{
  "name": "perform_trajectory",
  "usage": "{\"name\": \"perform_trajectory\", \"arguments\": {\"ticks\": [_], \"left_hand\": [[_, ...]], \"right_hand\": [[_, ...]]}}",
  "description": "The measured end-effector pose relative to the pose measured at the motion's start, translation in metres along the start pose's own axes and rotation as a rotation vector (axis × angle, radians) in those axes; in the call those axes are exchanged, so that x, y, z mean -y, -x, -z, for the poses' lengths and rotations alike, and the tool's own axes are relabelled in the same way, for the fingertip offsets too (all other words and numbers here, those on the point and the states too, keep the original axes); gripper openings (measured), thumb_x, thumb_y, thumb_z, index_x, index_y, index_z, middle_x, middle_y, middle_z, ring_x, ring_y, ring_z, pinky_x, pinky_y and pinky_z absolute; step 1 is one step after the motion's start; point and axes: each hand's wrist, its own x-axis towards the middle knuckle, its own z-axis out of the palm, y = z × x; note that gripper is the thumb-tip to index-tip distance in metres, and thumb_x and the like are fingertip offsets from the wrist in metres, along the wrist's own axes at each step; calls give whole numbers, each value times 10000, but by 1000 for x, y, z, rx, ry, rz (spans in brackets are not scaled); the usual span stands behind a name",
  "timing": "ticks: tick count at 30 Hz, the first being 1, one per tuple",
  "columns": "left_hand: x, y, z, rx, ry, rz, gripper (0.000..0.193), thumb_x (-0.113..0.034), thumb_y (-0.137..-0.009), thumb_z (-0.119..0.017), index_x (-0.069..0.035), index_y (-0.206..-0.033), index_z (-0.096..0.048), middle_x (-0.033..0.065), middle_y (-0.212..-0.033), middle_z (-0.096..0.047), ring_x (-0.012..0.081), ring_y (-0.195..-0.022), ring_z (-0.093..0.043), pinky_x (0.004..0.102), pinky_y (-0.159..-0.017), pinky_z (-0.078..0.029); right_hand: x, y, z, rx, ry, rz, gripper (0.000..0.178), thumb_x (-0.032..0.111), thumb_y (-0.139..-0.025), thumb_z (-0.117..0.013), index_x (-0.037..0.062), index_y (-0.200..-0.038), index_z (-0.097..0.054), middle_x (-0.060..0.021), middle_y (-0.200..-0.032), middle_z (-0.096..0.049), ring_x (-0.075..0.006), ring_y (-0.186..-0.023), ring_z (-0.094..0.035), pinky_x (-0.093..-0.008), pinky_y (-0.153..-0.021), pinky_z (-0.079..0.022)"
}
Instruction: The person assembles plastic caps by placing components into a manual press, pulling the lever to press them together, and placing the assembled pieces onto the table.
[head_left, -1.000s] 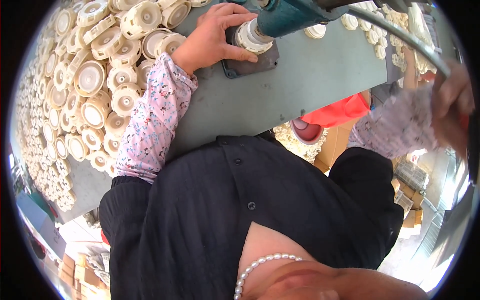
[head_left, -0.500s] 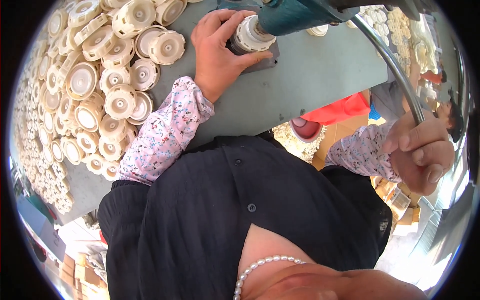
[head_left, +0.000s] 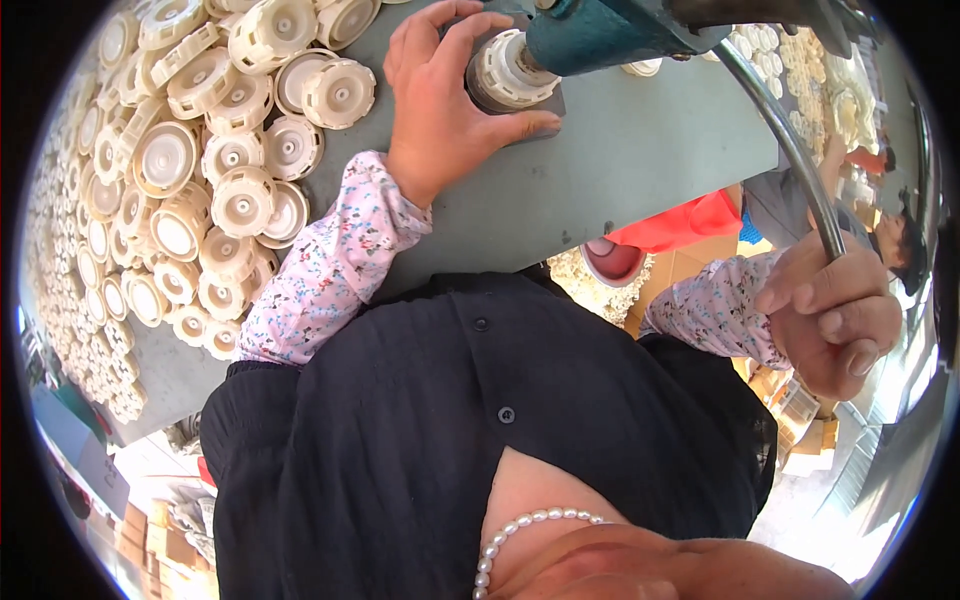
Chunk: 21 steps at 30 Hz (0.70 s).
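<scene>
A round off-white plastic cap (head_left: 508,75) with a notched rim sits on the dark round base of a teal bench press (head_left: 615,38), right under the press ram. My left hand (head_left: 440,105) curves around the near left side of that base, fingers and thumb spread apart; whether the fingertips touch the base I cannot tell. The bent metal lever (head_left: 790,130) of the press runs down to the right, and my right hand (head_left: 835,315) is closed around its lower end.
A big heap of similar off-white caps (head_left: 240,200) covers the left of the grey-green table (head_left: 600,150). More pale parts lie beyond the press. Beneath the table's right edge are a red cloth (head_left: 690,220) and a red round container (head_left: 612,262). Another person (head_left: 890,235) is at the far right.
My left hand's fingers have spread wider around the base, and more of the cap's side shows. My right hand and the lever end have shifted slightly left and down.
</scene>
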Motion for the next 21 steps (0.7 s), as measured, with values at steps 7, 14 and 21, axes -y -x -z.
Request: {"name": "perform_trajectory", "arguments": {"ticks": [7, 14, 21], "left_hand": [[24, -1, 4, 156, 109, -66, 731, -310, -650, -976, -32, -1274, -714, 114, -1348, -635, 318, -1315, -537, 436, -1129, -409], [13, 20, -16, -57, 53, 46, 685, -288, -605, -987, -86, -1213, -744, 53, -1244, -692, 275, -1200, -613, 424, -1058, -420], [16, 25, -16, -54, 60, 120, 697, -310, -595, -983, -128, -1223, -742, 25, -1266, -676, 263, -1255, -577, 454, -1085, -362]], "right_hand": [[3, -2, 2, 34, 4, -13, 296, 299, -1086, -439, 40, -990, -546, -147, -954, -564, -221, -653, -658, -320, -596, -524], [5, -1, -4, -65, -20, -60, 291, 269, -1072, -516, 17, -933, -559, -175, -925, -622, -233, -612, -658, -305, -590, -566], [-15, 9, -39, 297, 348, -370, 286, 220, -864, -783, 63, -696, -612, -85, -678, -618, -241, -496, -567, -359, -499, -461]]}}
